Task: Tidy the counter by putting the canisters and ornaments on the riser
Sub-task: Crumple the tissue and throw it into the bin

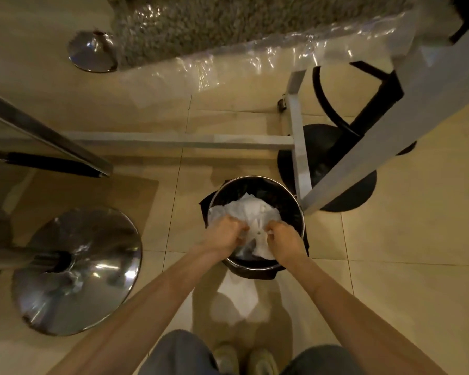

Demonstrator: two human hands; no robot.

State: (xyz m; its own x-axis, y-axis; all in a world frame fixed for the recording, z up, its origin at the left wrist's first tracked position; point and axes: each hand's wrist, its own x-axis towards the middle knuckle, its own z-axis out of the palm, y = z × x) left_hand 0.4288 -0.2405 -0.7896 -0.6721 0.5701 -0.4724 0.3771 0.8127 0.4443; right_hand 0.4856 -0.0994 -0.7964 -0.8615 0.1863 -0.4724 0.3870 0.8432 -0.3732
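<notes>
Directly below the camera, a small round waste bin [256,226] was seen on the tiled floor [404,266], its shiny metal rim lined with a black bag. Both hands were held over its mouth: the left hand [224,235] and the right hand [283,239] were each closed on a crumpled sheet of white paper [251,212], fingers curled into the folds, the sheet spread between them and partly inside the bin. No canisters, ornaments or riser were visible in this view; the counter could not be identified with certainty.

Open floor was noted to the right of the bin and toward the person's feet. On the far right side, the bin's rim lay just beside a grey painted metal frame leg [299,147], with a black disc base [344,169] behind it. A grey crossbar [179,140] ran across the floor beyond the bin. To the left, well apart, a polished chrome disc base [76,269] reflected the room lights; a second chrome base [92,51] lay farther off. At the top, a speckled stone-like slab [214,20] was wrapped in wrinkled clear plastic film [255,60]. Floor tiles were smooth, beige, with thin grout lines.
</notes>
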